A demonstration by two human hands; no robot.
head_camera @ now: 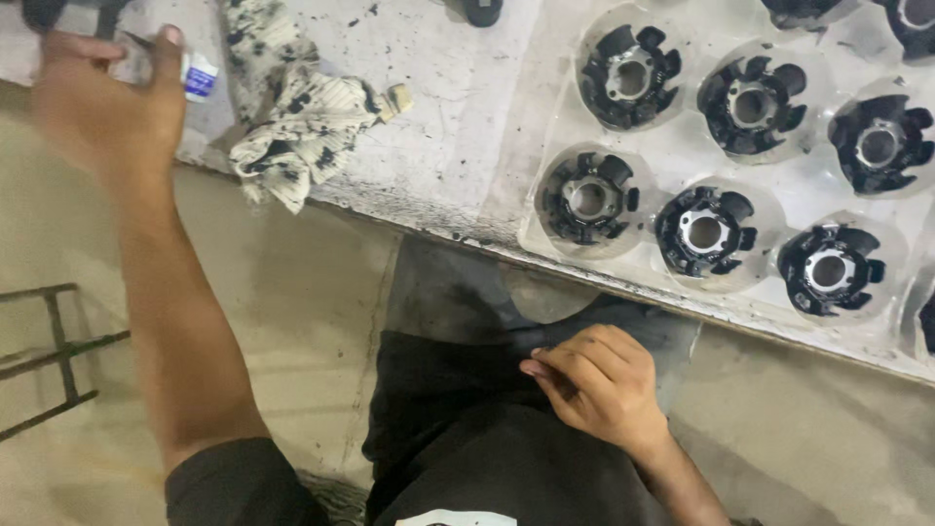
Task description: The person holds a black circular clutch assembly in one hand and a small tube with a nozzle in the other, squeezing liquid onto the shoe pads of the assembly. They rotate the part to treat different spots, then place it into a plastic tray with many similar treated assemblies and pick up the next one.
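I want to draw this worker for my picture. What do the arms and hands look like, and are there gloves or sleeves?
No gloves: both hands are bare. The left hand and the right hand wear no rings, watch or bands that show. The forearms are bare too. A short dark sleeve covers the left upper arm, part of a dark shirt. The left hand looks blurred, so its fingers are hard to make out.

Beside the white table (429, 117): a cream rag (292, 117) with black spots, and black round parts (590, 198) with silver middles.

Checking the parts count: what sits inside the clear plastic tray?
The clear tray holds black ring-shaped parts, one per round pocket. More parts continue past the frame's edge, uncounted.
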